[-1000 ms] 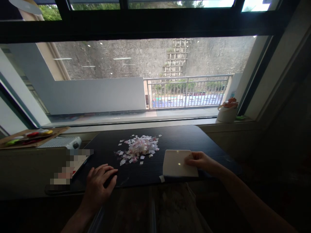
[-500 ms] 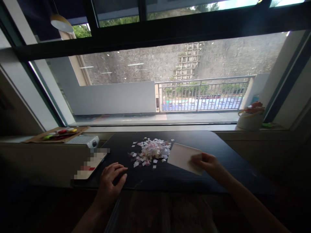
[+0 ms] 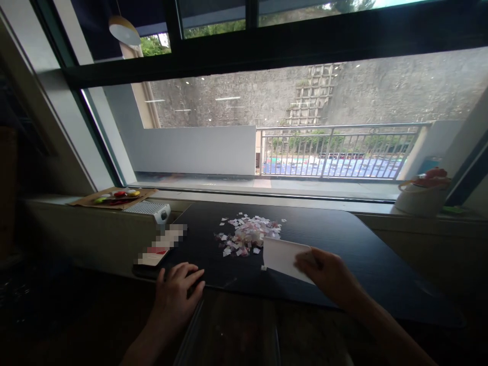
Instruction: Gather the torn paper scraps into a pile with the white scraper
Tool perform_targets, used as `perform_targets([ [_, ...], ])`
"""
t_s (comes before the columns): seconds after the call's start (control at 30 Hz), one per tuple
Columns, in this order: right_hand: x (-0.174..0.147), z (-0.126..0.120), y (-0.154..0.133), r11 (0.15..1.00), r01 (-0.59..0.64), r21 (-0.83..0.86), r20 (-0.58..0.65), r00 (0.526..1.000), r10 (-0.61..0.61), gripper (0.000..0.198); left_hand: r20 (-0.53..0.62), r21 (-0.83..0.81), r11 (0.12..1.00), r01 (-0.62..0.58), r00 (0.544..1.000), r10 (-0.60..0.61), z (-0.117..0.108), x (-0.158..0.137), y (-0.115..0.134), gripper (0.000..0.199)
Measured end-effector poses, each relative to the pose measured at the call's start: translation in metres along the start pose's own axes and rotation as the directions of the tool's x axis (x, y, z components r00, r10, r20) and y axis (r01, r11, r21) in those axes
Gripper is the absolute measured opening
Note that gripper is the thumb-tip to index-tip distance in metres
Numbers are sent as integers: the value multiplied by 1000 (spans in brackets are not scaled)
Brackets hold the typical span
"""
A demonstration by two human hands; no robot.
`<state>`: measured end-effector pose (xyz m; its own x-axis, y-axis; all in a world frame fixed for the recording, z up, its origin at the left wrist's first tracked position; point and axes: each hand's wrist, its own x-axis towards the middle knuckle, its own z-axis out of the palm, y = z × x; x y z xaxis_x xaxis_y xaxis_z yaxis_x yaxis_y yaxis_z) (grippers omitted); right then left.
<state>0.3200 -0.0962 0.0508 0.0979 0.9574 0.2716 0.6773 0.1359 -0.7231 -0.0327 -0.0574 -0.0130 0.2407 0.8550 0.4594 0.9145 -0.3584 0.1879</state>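
Note:
My right hand (image 3: 320,267) pinches a white card (image 3: 284,255) by its right side. The card is tilted, and its left edge is at the lower right of a heap of small paper scraps (image 3: 249,234). One scrap (image 3: 264,268) lies by the card's lower left corner. The heap rests on a dark tabletop (image 3: 335,229), with several scraps scattered around it. My left hand (image 3: 179,290) lies at the front edge of the table, fingers spread, holding nothing. Below the table edge, something clear with a straight rim (image 3: 186,330) shows dimly.
At the table's left edge lies a flat, partly blurred-out item (image 3: 152,258). Behind it are a white device with a grille (image 3: 150,209) and a brown board (image 3: 86,199) with coloured pieces. A white bucket (image 3: 419,198) stands on the sill at right, below the large window.
The view has swung left. My right hand has drawn the card toward me along the heap's right side, and a scrap now lies by its corner. My left hand stays at the table edge.

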Motion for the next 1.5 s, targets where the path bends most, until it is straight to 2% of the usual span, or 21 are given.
perform_targets([
  [0.23, -9, -9, -6, 998, -3, -68, -80, 997, -2, 23, 36, -15, 997, 78, 996, -78, 1, -4, 5, 29],
  [0.33, -16, -15, -7, 992, -10, -126, -122, 992, -6, 24, -25, -16, 995, 103, 994, -103, 2, -6, 11, 29],
  [0.47, -22, -11, -11, 995, -4, -101, -89, 996, -5, 24, -85, -23, 991, 131, 988, -132, 2, -7, 19, 28],
  [0.6, -23, -4, -13, 999, -10, -30, -12, 1000, 9, 24, -62, -45, 990, 136, 988, -139, 0, -7, 21, 29],
  [0.8, -28, -15, -7, 987, -41, -153, -103, 994, 25, 27, -50, -48, 988, 149, 987, -151, 1, -7, 17, 30],
  [1.0, -36, -25, -6, 972, -43, -231, -169, 986, 3, 25, 27, 25, 984, 179, 983, -179, -2, -6, 17, 32],
  [1.17, -36, -10, -14, 985, -4, -174, -132, 991, -19, 25, 68, 59, 981, 187, 979, -191, -10, -5, 25, 35],
  [1.27, -33, -3, -14, 996, 16, -84, -86, 996, -23, 24, 73, 57, 980, 192, 978, -196, -10, -5, 24, 37],
  [1.37, -25, -9, -11, 997, 18, -74, -150, 988, -29, 26, 72, 55, 979, 195, 977, -199, -6, -5, 21, 38],
  [1.43, -17, -17, -8, 990, 8, -144, -215, 976, -39, 26, 86, 50, 979, 197, 976, -201, -4, -5, 19, 38],
  [1.5, -8, -21, -5, 981, 2, -196, -213, 976, -45, 25, 94, 46, 978, 202, 974, -205, -4, -5, 19, 38],
])
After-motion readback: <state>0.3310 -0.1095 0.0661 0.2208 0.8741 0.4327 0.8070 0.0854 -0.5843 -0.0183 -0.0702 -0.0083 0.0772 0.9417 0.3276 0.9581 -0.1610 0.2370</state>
